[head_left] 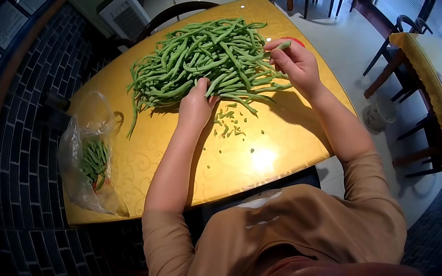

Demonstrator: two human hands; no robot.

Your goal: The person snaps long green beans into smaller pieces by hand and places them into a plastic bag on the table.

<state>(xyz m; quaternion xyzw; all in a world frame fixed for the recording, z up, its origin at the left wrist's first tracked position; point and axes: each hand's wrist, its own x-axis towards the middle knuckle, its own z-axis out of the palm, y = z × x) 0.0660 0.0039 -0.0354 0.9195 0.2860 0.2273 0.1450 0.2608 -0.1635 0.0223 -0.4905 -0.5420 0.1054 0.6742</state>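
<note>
A big heap of green beans (186, 52) lies on the yellow-covered table (150, 159). At the heap's near edge my left hand (195, 105) is closed, with a bean end seeming to poke out by the thumb; most of its grip is hidden. My right hand (299, 68), raised at the heap's right side, pinches a green bean (284, 45) between thumb and fingers. Small snapped-off bean bits (227, 123) are scattered on the tabletop between my forearms.
On the left of the table stands a clear plastic bag (76, 172) with beans (95, 160) in it. A red round object (293, 41) sits partly behind my right hand. A dark chair (175, 11) is at the far edge; another table (439, 84) stands to the right.
</note>
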